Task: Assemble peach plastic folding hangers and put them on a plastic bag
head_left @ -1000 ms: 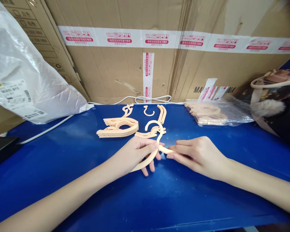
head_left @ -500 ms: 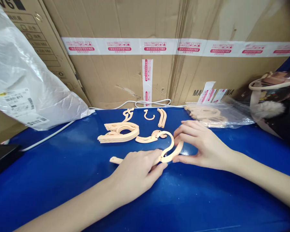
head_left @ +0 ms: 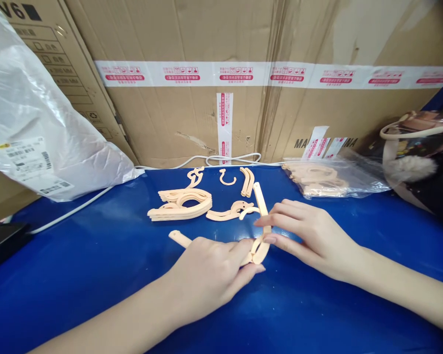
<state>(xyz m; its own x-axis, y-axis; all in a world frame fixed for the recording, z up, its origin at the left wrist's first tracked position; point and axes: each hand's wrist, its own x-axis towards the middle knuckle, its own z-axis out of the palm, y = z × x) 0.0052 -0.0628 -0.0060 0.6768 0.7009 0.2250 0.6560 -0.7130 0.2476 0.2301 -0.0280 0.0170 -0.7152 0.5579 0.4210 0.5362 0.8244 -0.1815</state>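
1. Brown cardboard (head_left: 162, 113) backs a blue desk (head_left: 306, 314), where plain colour makes pale pieces easy to spot
2. Cream hanger (head_left: 261, 251) lies just below and right of the frame's centre, one arm pointing up, the other pointing left
3. Left grip (head_left: 210, 268) pinches it near the joint, seemingly to steady it
4. Right grip (head_left: 310, 231) has fingertips closed on the raised arm, apparently controlling its angle
5. Stacked hangers (head_left: 170, 215), left of centre, probably sit back to leave elbow room
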